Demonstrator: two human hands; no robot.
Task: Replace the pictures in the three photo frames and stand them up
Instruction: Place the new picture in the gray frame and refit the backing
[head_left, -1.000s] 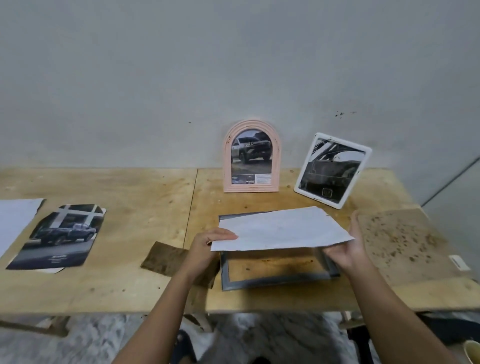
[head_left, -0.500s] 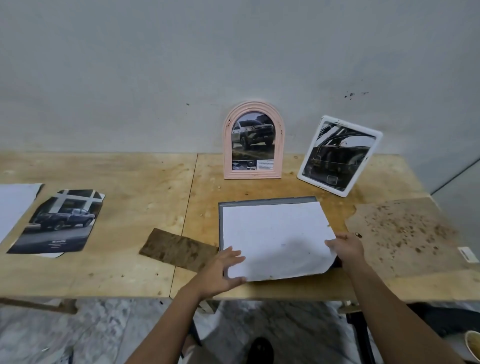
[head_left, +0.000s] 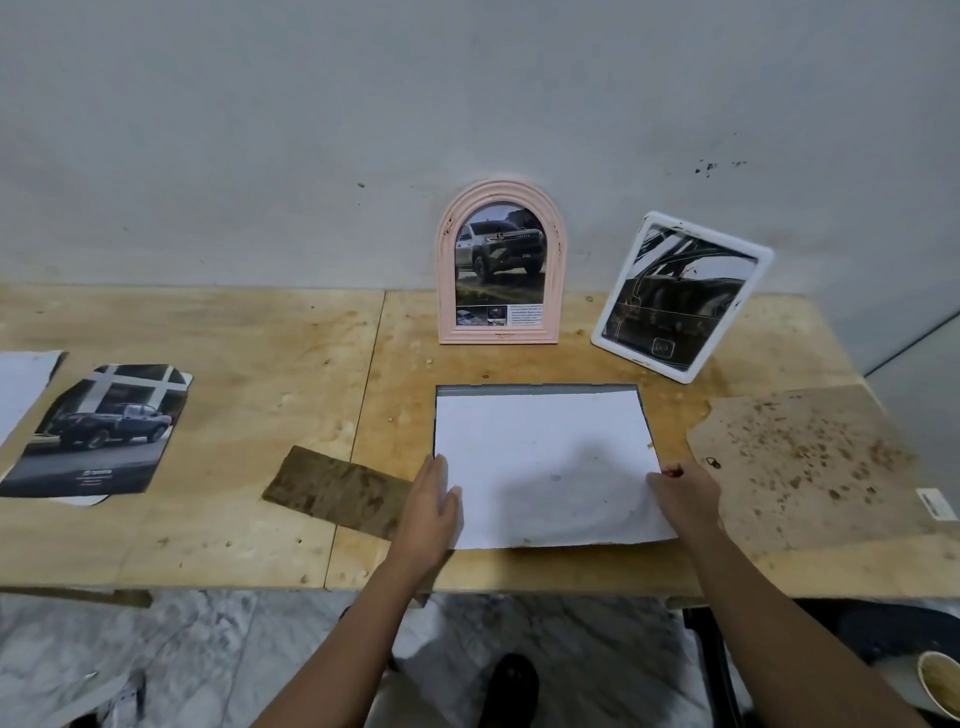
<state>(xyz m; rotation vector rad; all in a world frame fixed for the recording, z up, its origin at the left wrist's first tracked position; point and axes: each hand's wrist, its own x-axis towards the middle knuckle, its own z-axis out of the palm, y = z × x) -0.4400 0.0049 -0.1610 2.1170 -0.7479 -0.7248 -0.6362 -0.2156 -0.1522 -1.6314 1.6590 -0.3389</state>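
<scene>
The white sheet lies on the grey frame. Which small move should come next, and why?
Probably slide the white sheet slightly toward the wall: the grey frame shows past its far edge, and its near edge seems to overhang. The left hand and right hand rest at its sides.

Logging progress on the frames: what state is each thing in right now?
Pink arched frame: upright, car picture inside.
White frame: standing tilted, picture inside.
Grey frame: flat on table, under white sheet.
Car print: loose, flat on table.
Brown board: flat on table.
Left hand: flat on sheet's left edge.
Right hand: at sheet's right edge, grip unclear.
</scene>
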